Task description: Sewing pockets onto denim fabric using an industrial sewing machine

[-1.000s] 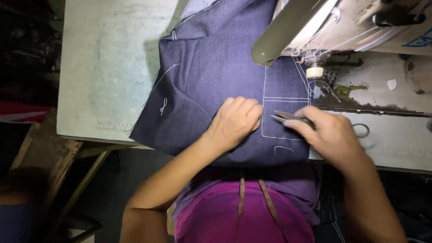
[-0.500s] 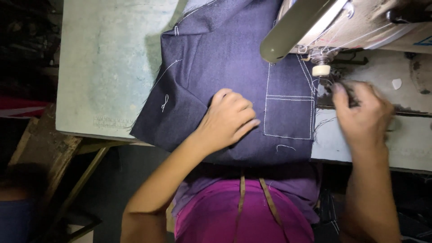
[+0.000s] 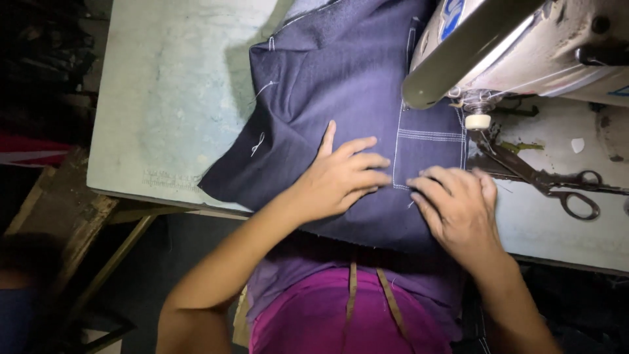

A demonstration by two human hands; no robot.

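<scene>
The dark denim piece (image 3: 341,85) lies flat on the desk (image 3: 164,98), its long axis running 12 to 6. Both hands press it open-palmed: right hand (image 3: 458,210) sits nearer the stitched pocket (image 3: 429,154), with the left hand (image 3: 344,174) at its 9 o'clock.

A label (image 3: 452,16) sits on the sewing machine's arm (image 3: 472,52) at the top of the view, right of centre: a small patch in blue on the pale body, seen at a slant and partly cut off by the frame's edge. A second sliver of blue (image 3: 619,92) shows on the machine's body at the far right edge, too little in view to tell its shape.
</scene>
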